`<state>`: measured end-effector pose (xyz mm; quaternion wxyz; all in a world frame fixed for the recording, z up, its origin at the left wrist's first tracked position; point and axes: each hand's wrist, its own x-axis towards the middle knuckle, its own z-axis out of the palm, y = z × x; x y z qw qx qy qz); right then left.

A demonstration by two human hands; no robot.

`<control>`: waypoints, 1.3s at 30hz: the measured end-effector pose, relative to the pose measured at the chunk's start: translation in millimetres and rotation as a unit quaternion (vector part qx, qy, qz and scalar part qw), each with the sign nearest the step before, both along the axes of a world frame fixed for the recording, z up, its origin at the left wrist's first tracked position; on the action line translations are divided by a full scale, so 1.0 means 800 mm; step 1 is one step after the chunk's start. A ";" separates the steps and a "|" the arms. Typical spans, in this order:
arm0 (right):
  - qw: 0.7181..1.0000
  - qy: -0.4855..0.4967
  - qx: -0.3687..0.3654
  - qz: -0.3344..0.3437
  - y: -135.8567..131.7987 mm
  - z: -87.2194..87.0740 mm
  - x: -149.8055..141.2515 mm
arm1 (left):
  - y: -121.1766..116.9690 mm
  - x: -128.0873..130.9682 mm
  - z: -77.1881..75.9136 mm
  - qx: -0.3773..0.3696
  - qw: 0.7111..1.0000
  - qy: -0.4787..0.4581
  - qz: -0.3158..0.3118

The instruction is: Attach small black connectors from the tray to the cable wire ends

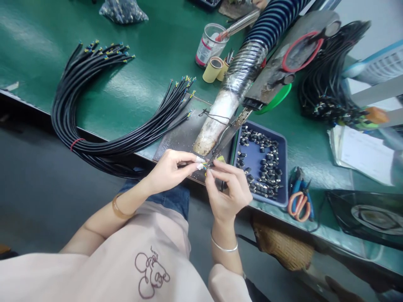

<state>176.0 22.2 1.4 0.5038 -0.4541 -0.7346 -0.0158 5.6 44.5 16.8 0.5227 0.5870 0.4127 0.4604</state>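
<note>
My left hand point(171, 170) is closed in a pinch, white coverings on its fingertips, holding thin coloured wires point(204, 165). Facing it, my right hand point(229, 186) also pinches, thumb against forefinger; the small piece between its fingers is too hidden to name. Between both hands comes down the thin tip of a soldering iron point(226, 140) fixed on a stand. Just behind the fingertips lies the mouth of a taped hose point(204, 140). A bundle of black cables point(110, 147) with stripped coloured ends curves beside my left hand.
Right of my hands stands a blue tray point(284, 167) with many small black plug parts. Pliers point(297, 180) and orange-handled scissors point(300, 205) lie beyond it. A plastic cup point(204, 48) and small yellow pots point(213, 70) stand behind. More black cables point(324, 71) and papers point(365, 155) are at right.
</note>
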 end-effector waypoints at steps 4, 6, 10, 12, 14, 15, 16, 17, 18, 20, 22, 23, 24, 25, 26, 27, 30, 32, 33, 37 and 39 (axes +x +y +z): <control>1.000 0.002 -0.006 -0.015 -0.004 0.001 -0.002 | 0.000 0.001 -0.001 -0.027 0.999 -0.017 -0.006; 1.000 -0.005 -0.002 -0.019 -0.004 0.002 -0.003 | 0.000 0.001 -0.001 -0.032 0.999 -0.021 -0.007; 1.000 -0.012 0.004 -0.021 -0.004 0.005 -0.006 | 0.000 0.001 -0.002 -0.030 0.999 -0.016 -0.010; 1.000 -0.016 0.007 -0.021 -0.005 0.006 -0.007 | 0.000 0.001 -0.003 -0.030 0.999 -0.017 -0.015; 1.000 -0.022 0.009 -0.020 -0.006 0.007 -0.007 | 0.000 0.001 -0.002 -0.033 0.999 -0.019 -0.018; 0.999 -0.024 0.008 -0.020 -0.006 0.007 -0.006 | 0.000 0.001 -0.001 -0.035 0.999 -0.019 -0.018; 0.999 -0.028 0.005 -0.019 -0.007 0.007 -0.005 | 0.000 0.000 0.000 -0.037 0.999 -0.016 -0.018; 0.999 -0.032 0.001 -0.016 -0.008 0.006 -0.004 | 0.000 -0.001 0.001 -0.038 0.999 -0.012 -0.019; 0.999 -0.039 -0.002 -0.013 -0.008 0.005 -0.003 | 0.000 -0.002 0.002 -0.040 0.999 -0.006 -0.023; 0.998 -0.055 -0.005 -0.006 -0.010 0.004 -0.001 | -0.001 -0.005 0.002 -0.043 0.999 0.005 -0.033; 0.998 -0.068 -0.002 -0.003 -0.011 0.003 0.000 | -0.002 -0.007 0.000 -0.044 0.998 0.010 -0.041; 0.998 -0.070 -0.001 -0.003 -0.012 0.003 0.001 | -0.003 -0.007 0.000 -0.043 0.998 0.010 -0.043; 0.998 -0.069 -0.002 -0.006 -0.012 0.003 0.001 | -0.004 -0.008 0.000 -0.042 0.998 0.009 -0.044; 0.998 -0.065 -0.003 -0.007 -0.013 0.004 0.001 | -0.005 -0.008 -0.001 -0.041 0.998 0.007 -0.045; 0.998 -0.059 -0.004 -0.007 -0.014 0.004 0.001 | -0.006 -0.007 0.000 -0.040 0.998 0.005 -0.046; 0.999 -0.050 -0.009 -0.004 -0.016 0.004 0.001 | -0.007 -0.007 0.000 -0.039 0.998 0.003 -0.047; 0.999 0.020 -0.043 0.007 -0.021 0.003 0.004 | -0.011 -0.006 0.001 -0.035 0.998 -0.003 -0.047; 0.994 0.094 -0.052 -0.013 -0.024 0.001 0.009 | -0.013 -0.006 0.002 -0.029 0.998 -0.002 -0.047; 0.991 0.121 -0.046 -0.030 -0.025 0.001 0.012 | -0.015 -0.006 0.002 -0.026 0.999 0.000 -0.047; 0.989 0.126 -0.034 -0.072 -0.025 0.003 0.020 | -0.018 -0.007 0.001 -0.012 0.999 0.007 -0.051; 0.989 0.132 -0.048 -0.048 -0.024 0.004 0.021 | -0.018 -0.008 -0.001 -0.013 0.999 0.008 -0.050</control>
